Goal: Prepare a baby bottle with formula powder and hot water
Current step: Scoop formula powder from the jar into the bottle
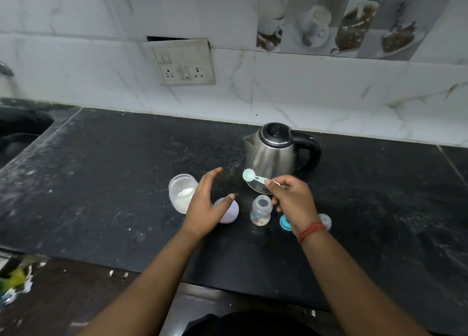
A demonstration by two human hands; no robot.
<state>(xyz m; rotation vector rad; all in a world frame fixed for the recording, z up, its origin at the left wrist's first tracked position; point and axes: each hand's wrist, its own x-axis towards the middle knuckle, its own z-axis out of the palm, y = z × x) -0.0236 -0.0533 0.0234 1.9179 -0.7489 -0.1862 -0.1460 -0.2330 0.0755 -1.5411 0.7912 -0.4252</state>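
A small clear baby bottle stands open on the black counter. My right hand holds a pale blue scoop by its handle, above and just left of the bottle; the bowl looks empty. To the left stands an open clear jar of white formula powder. My left hand hovers open between the jar and a lilac lid, partly hiding both. Behind stands a steel electric kettle with a black handle. The blue bottle ring and a clear cap lie behind my right wrist.
A sink lies at the far left of the counter. A wall socket plate sits on the tiled wall behind. The counter's front edge runs just below my forearms, with litter on the floor at lower left.
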